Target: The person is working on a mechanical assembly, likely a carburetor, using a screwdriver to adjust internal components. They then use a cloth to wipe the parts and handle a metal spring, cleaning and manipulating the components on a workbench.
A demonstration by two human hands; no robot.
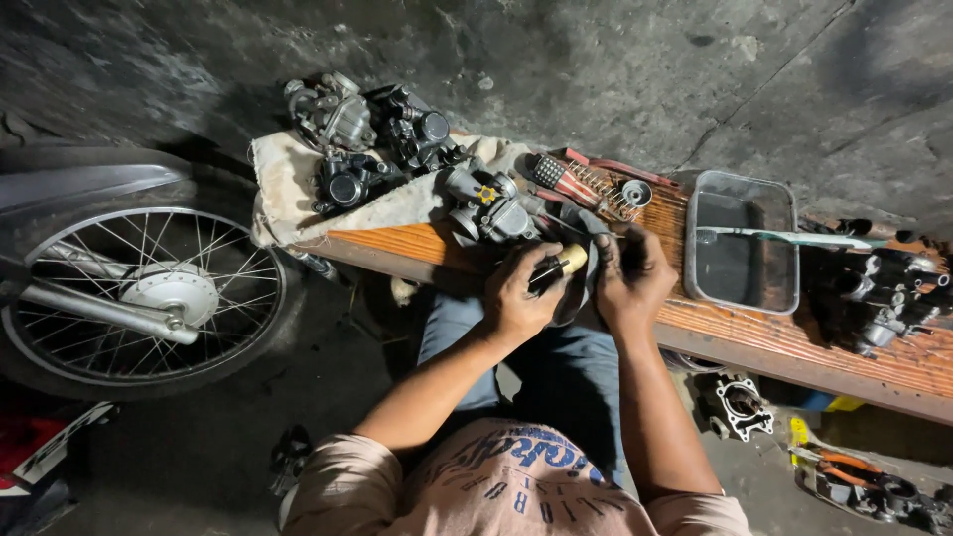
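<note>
A worn wooden bench (754, 333) stands against a dark concrete wall; a motorcycle wheel (149, 298) sits beside it; carburetors (377, 139) lie on a cloth; the left hand (521, 298) grips a screwdriver (556, 268) at the bench edge; the right hand (633, 278) curls around a dark part, unclear.

There is a single view, from a camera worn on the person's head, looking steeply down past the chest and both forearms. It sits close above the work, so the left hand (521, 298) and right hand (630, 278) fall near the middle of the frame. Just beyond the hands a wooden bench (754, 333) runs across at a slant, dropping to the right. Well left of the hands a spoked wheel (149, 293) fills the frame's edge, and below the hands the person's lap and the concrete floor (199, 457) show.
</note>
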